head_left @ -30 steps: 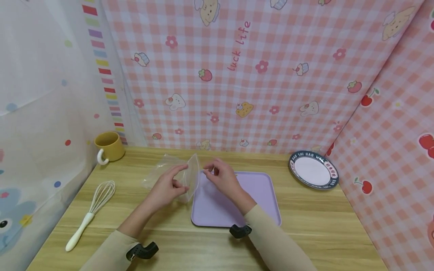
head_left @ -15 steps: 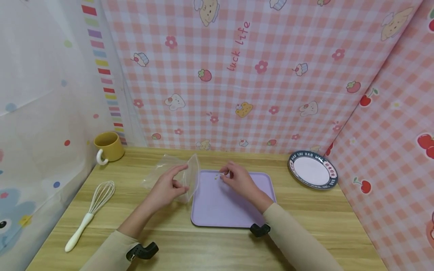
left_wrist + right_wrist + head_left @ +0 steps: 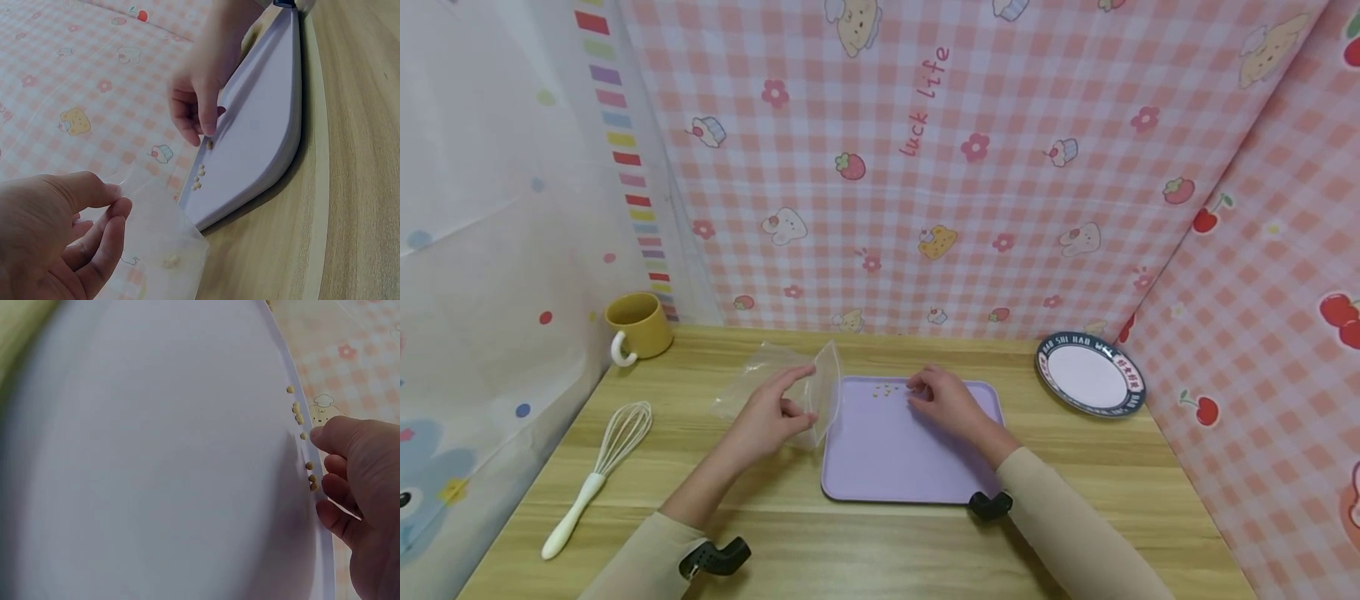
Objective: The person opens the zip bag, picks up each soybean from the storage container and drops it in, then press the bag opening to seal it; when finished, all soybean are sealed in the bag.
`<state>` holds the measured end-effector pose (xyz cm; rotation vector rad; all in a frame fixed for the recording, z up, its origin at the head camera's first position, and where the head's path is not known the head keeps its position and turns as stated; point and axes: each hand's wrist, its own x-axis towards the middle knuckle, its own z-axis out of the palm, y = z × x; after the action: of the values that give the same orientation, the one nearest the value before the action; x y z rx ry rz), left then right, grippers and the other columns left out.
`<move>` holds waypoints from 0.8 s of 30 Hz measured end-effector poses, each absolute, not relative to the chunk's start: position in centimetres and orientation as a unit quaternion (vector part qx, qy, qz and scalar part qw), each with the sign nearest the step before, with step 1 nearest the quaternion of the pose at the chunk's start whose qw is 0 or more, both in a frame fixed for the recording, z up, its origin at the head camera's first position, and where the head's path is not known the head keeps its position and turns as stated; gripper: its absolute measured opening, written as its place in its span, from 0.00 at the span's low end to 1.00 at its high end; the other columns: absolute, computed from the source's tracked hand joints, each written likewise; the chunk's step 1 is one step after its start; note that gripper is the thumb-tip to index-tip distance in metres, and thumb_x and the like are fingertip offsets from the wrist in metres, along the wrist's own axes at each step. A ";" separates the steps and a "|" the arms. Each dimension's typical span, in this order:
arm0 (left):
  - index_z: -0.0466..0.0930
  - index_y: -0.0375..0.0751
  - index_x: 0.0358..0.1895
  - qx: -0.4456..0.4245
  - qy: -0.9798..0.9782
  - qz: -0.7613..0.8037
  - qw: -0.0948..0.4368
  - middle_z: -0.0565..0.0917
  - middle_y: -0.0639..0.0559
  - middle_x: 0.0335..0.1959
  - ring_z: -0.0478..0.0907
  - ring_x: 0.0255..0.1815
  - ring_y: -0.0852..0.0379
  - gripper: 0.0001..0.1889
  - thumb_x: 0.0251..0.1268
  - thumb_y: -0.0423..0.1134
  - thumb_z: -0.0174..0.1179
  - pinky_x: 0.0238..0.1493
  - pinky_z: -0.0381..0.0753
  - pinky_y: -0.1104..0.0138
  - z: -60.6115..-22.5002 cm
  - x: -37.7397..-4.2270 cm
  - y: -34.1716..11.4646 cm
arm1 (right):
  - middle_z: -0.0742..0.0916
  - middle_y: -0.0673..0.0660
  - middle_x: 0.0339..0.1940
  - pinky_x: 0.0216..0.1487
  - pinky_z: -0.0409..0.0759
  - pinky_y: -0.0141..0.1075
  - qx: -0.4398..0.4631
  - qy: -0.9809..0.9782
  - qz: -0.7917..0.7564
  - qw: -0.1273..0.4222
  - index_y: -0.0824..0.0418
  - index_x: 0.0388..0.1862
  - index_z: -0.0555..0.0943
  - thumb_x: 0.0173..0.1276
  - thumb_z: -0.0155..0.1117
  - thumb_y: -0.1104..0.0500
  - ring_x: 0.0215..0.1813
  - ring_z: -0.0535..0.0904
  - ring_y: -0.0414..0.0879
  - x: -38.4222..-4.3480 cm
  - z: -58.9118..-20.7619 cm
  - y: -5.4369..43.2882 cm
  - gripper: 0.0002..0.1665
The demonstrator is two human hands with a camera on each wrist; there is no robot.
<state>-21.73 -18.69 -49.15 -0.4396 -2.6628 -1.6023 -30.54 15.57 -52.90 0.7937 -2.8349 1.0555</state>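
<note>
My left hand point(image 3: 771, 417) pinches the edge of a clear plastic bag point(image 3: 829, 396) between thumb and fingers, keeping its mouth upright at the tray's left end. In the left wrist view a small pale clump of beans point(image 3: 171, 261) shows through the bag. My right hand point(image 3: 951, 410) is over the far edge of a lilac tray point(image 3: 887, 462), fingers bent and fingertips apart. Small round yellow soybeans point(image 3: 297, 408) lie along that edge, several close to or between the right fingertips point(image 3: 320, 434). No bean shows in the right hand's grasp.
A white-handled whisk point(image 3: 597, 479) lies at the left of the wooden table. Behind it stands a yellow mug point(image 3: 640, 327) with a white handle. On the right, a dark-rimmed plate point(image 3: 1092, 375) sits near the back. Checked cloth point(image 3: 880, 200) hangs behind the table.
My right hand has moved right from the bag's mouth to the tray's far edge, baring several soybeans left of it. My left hand and the bag stay in place.
</note>
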 end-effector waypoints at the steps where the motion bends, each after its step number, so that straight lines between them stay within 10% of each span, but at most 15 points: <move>1: 0.69 0.32 0.82 -0.140 -0.848 -0.511 0.001 0.72 0.35 0.80 0.86 0.34 0.57 0.41 0.67 0.24 0.76 0.33 0.87 0.67 -49.1 -21.7 -18.7 | 0.85 0.50 0.43 0.44 0.82 0.37 0.252 -0.908 0.335 0.005 0.63 0.52 0.90 0.73 0.78 0.65 0.42 0.80 0.42 -30.6 -52.9 15.6 0.10; 24: 0.69 0.31 0.82 -0.147 -0.845 -0.514 0.005 0.71 0.33 0.80 0.87 0.33 0.57 0.41 0.66 0.23 0.76 0.34 0.88 0.67 -49.0 -21.5 -18.8 | 0.84 0.51 0.43 0.53 0.86 0.43 0.245 -0.927 0.284 -0.014 0.61 0.48 0.90 0.73 0.78 0.66 0.46 0.83 0.45 -32.1 -52.4 15.6 0.08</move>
<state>-21.46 -18.80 -49.02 -0.4610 -2.6458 -1.6108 -32.14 15.63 -52.37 0.7757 -2.9387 0.9005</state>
